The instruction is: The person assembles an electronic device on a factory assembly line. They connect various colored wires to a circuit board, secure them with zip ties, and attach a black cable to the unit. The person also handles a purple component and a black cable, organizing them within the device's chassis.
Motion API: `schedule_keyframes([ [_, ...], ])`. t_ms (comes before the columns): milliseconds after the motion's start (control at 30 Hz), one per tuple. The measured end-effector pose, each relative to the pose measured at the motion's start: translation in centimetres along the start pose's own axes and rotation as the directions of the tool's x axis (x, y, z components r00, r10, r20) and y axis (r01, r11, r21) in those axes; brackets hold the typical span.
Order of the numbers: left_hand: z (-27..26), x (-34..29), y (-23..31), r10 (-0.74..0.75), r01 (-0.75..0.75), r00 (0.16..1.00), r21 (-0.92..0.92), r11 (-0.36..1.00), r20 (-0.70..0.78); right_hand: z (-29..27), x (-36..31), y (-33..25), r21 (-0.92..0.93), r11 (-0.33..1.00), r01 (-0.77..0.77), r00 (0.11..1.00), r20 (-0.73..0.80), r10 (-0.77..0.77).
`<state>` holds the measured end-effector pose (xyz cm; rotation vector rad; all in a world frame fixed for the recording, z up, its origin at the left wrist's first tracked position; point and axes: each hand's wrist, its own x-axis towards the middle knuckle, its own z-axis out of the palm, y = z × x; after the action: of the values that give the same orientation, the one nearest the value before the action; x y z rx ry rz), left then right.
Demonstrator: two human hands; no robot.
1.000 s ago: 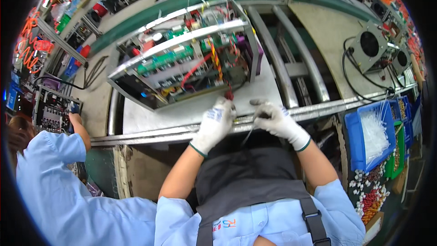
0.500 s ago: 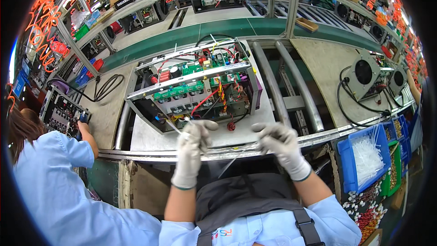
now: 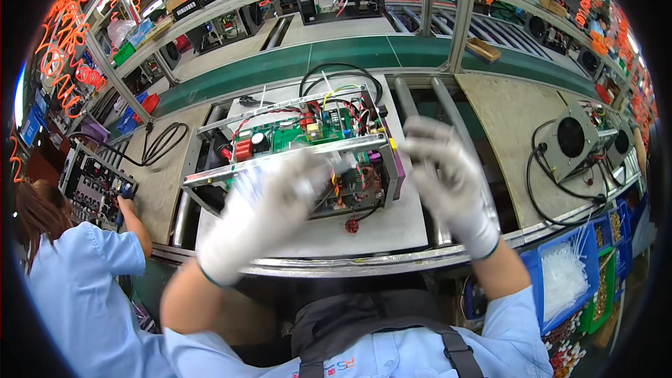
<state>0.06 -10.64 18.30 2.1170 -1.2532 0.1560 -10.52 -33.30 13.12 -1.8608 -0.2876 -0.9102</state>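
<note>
An open metal chassis (image 3: 283,152) with green circuit boards (image 3: 280,134), red and black parts and coloured wires stands on a pale board (image 3: 381,234) before me. Over its front left side is my left hand (image 3: 280,192), in a white glove. Motion smears its fingers, so their grip and any contact with the chassis cannot be made out. My right hand (image 3: 448,178), gloved alike, is raised just beyond the chassis's right end. Its fingers look bent and apart, with nothing visible in them. Thin white strips stick up from the chassis's far side.
Metal rollers (image 3: 455,119) run right of the board. At far right are a fan unit (image 3: 568,138) with a black cable and a blue bin (image 3: 563,276) of white strips. A co-worker (image 3: 87,287) handles another chassis (image 3: 94,182) at left. A green belt (image 3: 280,63) lies behind.
Both hands have moved up and away from me, the left over the chassis front and the right beside its end. The thin strip seen by my left hand can no longer be made out.
</note>
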Motion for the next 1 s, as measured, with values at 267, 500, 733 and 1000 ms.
schedule_keyframes([
  [267,-1.1,13.3,-5.0,-0.105,0.013,0.916,0.233,0.972,0.387,0.1,10.5,2.0,-0.687,0.582,0.435,0.789,0.602,0.121],
  [500,-2.0,15.3,-4.6,-0.073,0.047,0.831,0.061,0.997,0.552,1.3,12.5,1.9,-0.729,0.518,0.447,0.667,0.658,0.35],
  [733,-1.7,15.6,-5.2,0.038,-0.061,0.863,0.029,0.998,0.504,1.5,13.0,2.1,-0.796,0.538,0.276,0.759,0.524,0.386],
  [1000,-2.6,16.4,-5.9,0.031,-0.066,0.898,0.064,0.996,0.44,-0.7,13.5,2.6,-0.729,0.649,0.217,0.852,0.466,0.239],
])
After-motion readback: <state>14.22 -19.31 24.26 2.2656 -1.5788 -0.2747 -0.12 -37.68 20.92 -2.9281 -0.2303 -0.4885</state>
